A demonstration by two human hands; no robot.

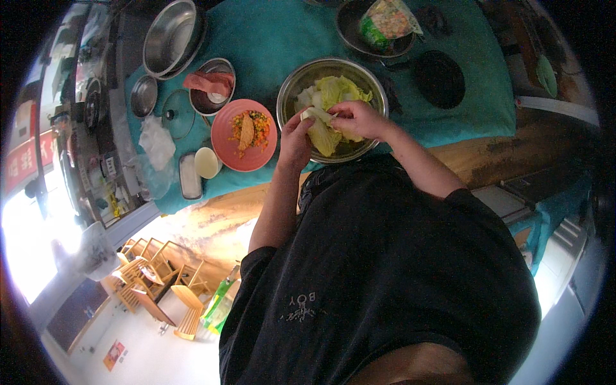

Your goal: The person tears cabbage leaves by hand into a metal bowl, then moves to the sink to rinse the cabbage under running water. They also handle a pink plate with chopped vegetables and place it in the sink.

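Observation:
A piece of napa cabbage leaf (323,129) is held between both hands over a large stainless steel bowl (284,86). My left hand (297,139) grips its pale rib at the bowl's left rim, fingers and thumb pinched on it. From the right, my right hand (358,119) pinches the same leaf near its other side. Inside the bowl, just beyond the hands, lie more yellow-green cabbage pieces (339,91). The fingers partly hide the held leaf, so where it ends among the pieces below is unclear.
Left of the bowl are a pink plate (221,139) with diced vegetables, a metal bowl with raw meat (209,83), a glass lid (179,115), a cream cup (208,162) and metal basins (171,38). Beyond, a pan (349,29) holds a bag of frozen vegetables (387,21). A teal cloth (269,29) covers the table.

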